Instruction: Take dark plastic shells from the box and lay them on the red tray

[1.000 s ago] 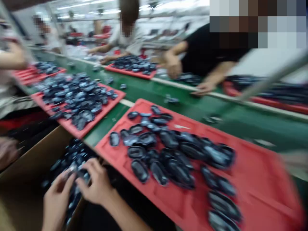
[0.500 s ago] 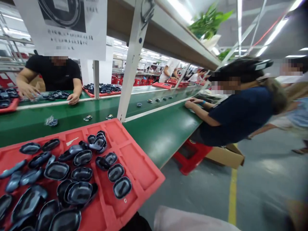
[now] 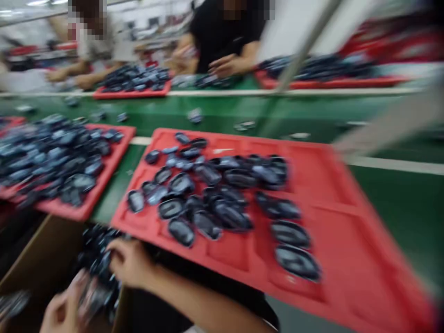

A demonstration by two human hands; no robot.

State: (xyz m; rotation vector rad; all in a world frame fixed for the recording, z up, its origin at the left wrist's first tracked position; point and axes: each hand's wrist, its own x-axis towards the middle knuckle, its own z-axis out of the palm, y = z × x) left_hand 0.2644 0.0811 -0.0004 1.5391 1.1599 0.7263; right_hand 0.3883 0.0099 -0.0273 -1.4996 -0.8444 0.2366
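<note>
The picture is blurred by head motion. My left hand (image 3: 64,310) and my right hand (image 3: 130,263) are down in a cardboard box (image 3: 38,259) at the lower left, both closed around a bunch of dark plastic shells (image 3: 95,282). In front of me lies a red tray (image 3: 347,240) on the green belt, with several dark oval shells (image 3: 215,203) scattered over its left half.
A second red tray (image 3: 104,185) heaped with shells sits to the left. Across the green conveyor (image 3: 398,203), two people work with their hands at more red trays (image 3: 132,92). A slanted metal post (image 3: 301,51) rises at the upper right.
The view swung right toward the aisle half a second ago, then back to the tray and box. My hands are again in the box, holding shells as before.
</note>
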